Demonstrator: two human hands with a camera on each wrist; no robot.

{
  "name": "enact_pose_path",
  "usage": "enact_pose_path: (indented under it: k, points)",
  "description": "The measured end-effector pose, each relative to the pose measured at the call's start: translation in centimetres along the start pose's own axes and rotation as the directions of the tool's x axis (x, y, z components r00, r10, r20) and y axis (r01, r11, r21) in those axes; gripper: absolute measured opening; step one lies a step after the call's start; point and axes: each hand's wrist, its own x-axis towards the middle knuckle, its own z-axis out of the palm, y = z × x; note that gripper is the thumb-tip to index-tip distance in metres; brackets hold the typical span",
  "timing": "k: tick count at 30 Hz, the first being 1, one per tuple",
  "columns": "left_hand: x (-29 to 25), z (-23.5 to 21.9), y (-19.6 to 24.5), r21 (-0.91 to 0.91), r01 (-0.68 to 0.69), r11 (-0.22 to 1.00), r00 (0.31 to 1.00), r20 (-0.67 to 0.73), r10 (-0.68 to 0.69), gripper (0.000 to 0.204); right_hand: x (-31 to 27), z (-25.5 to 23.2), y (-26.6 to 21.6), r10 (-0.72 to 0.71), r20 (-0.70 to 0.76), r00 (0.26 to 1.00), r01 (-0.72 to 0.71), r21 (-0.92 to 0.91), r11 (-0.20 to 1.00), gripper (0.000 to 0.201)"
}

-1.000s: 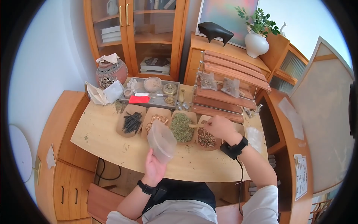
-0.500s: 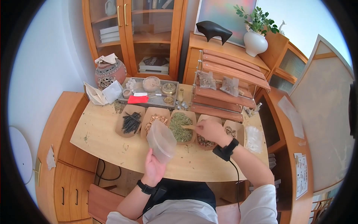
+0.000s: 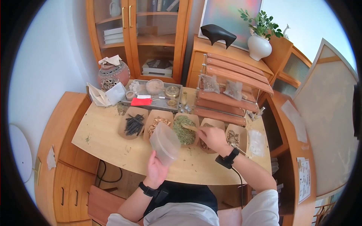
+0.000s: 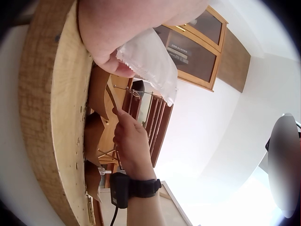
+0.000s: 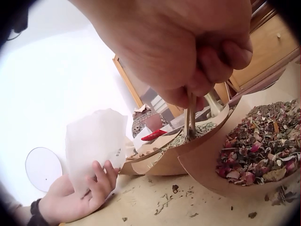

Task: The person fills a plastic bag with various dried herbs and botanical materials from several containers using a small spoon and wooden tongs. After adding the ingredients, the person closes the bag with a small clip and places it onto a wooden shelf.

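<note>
My left hand (image 3: 157,170) holds up a translucent white pouch (image 3: 165,144) by its lower part, in front of the paper tray of orange-brown pieces (image 3: 158,123). In the right wrist view the fingers of that hand (image 5: 77,195) curl round the pouch (image 5: 94,143). My right hand (image 3: 214,140) pinches a thin wooden scoop (image 3: 190,128), whose far end lies in the tray of dried green herb (image 3: 183,132). Beneath the right hand is a tray of mixed dried petals, its pink bits (image 5: 256,148) plain in the right wrist view.
A tray of black strips (image 3: 134,125) stands at the left of the row, a small-piece tray (image 3: 233,138) at the right beside a clear plastic bag (image 3: 257,143). Behind are a grey tray (image 3: 145,103) of small vessels, a patterned pot (image 3: 113,74) and a slatted wooden rack (image 3: 220,103).
My right hand has moved left with the scoop, from over the petal tray to the green herb. The left hand keeps hold of the pouch in nearly the same place.
</note>
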Motion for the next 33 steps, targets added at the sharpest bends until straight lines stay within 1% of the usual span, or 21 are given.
enact_pose_path:
  k: [1,7,13,16,19,22,25,26,29,32,33]
  points:
    - [0.0,0.0,0.0,0.002,0.004,1.0,1.0,0.001,-0.004,0.053,-0.1,-0.3,0.0,0.003,-0.016,1.0,-0.003,0.01,1.0,0.019]
    - [0.1,-0.1,0.0,0.02,0.02,1.0,1.0,-0.003,-0.02,0.055,-0.5,-2.5,-0.7,0.077,-0.001,0.997,-0.077,0.045,0.996,0.023]
    - [0.1,0.0,0.0,0.05,0.017,0.999,1.0,-0.013,-0.016,0.055,-1.2,-6.1,-3.5,0.149,0.059,0.987,-0.16,0.259,0.953,0.026]
    - [0.0,0.2,0.0,0.051,0.026,0.998,0.999,-0.021,-0.025,0.056,-1.5,-6.9,-4.7,0.159,0.086,0.984,-0.175,0.229,0.958,0.027]
    - [0.0,0.3,0.1,0.058,0.024,0.998,1.0,-0.007,-0.024,0.056,-1.1,-5.0,-2.5,0.138,0.15,0.979,-0.155,0.106,0.982,0.028]
    - [-0.1,0.4,0.1,0.057,0.011,0.998,1.0,-0.008,-0.01,0.055,0.0,-4.3,-0.3,0.153,0.26,0.953,-0.189,0.121,0.974,0.027]
    - [-0.1,0.3,0.1,0.056,0.009,0.998,1.0,-0.023,-0.008,0.054,1.4,-4.6,0.8,0.207,0.198,0.958,-0.23,0.098,0.968,0.027]
    - [0.0,0.3,0.1,0.057,0.012,0.998,1.0,-0.027,-0.01,0.054,1.9,-4.6,1.1,0.216,0.175,0.961,-0.223,0.024,0.974,0.028]
    - [0.0,0.6,0.1,0.052,0.019,0.998,1.0,-0.023,-0.018,0.054,3.3,-4.6,1.7,0.35,0.289,0.891,-0.328,-0.122,0.937,0.03]
    - [-0.1,0.5,0.2,0.042,0.02,0.999,1.0,-0.009,-0.019,0.054,3.8,-2.8,3.2,0.346,0.32,0.882,-0.352,-0.039,0.935,0.029]
    - [-0.1,0.5,0.2,0.039,0.022,0.999,1.0,-0.01,-0.021,0.054,4.1,-2.2,3.9,0.32,0.354,0.879,-0.352,0.027,0.936,0.03]
